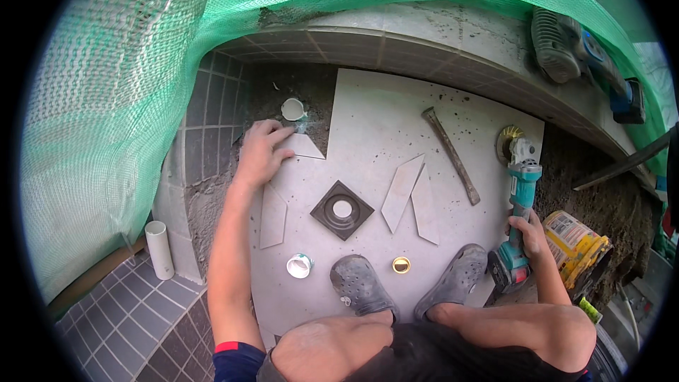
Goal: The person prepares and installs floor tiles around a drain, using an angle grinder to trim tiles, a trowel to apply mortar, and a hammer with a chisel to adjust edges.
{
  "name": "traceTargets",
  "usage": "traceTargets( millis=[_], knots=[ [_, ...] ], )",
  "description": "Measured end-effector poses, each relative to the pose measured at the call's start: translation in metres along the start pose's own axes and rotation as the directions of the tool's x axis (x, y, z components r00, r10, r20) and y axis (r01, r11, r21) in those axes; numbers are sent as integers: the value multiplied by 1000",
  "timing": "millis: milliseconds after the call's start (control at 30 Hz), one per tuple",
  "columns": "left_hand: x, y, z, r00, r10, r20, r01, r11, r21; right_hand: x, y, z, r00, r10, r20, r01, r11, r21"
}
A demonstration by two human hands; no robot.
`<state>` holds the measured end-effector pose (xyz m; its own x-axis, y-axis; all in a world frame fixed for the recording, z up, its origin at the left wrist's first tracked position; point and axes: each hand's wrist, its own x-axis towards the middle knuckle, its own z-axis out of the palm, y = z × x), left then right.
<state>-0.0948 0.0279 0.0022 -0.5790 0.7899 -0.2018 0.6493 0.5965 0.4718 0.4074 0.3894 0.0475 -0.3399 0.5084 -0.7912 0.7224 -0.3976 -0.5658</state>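
My left hand grips a small light-grey cut tile piece at the notched corner of the large floor tile. Its thumb and fingers are bent over the piece, just below an open white pipe end. On the far right, my right hand is wrapped round the body of a teal angle grinder. The grinder's round disc points away from me, over the tile's right edge. A dark square drain frame lies between my hands.
Three cut tile strips, one a slanted strip, lie on the floor tile, with a flat metal chisel bar. A white pipe ring and brass ring sit near my shoes. A yellow bucket lies tipped at right; green netting hangs left.
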Motion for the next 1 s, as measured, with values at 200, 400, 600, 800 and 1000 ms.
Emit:
traceTargets(
  millis=[200, 400, 600, 800, 1000],
  knots=[
    [-4, -10, 17, 998, -34, -53, 31, 998, -62, -15, -31, 3, 994, -78, -72, 59, 969, -239],
    [-12, -9, 16, 997, -67, -49, 63, 995, -78, -33, -93, 31, 835, -529, -152, 458, 821, -341],
    [-35, 28, 66, 989, -91, -113, 107, 983, 147, -30, -83, 49, 910, -407, 82, 394, 784, -480],
    [-41, 22, 69, 986, -106, -127, 116, 990, 79, -17, -73, 72, 935, -330, 128, 352, 829, -435],
    [-36, 20, 57, 990, -112, -80, 120, 988, 97, -8, -82, 87, 905, -362, 224, 425, 789, -444]
  ],
)
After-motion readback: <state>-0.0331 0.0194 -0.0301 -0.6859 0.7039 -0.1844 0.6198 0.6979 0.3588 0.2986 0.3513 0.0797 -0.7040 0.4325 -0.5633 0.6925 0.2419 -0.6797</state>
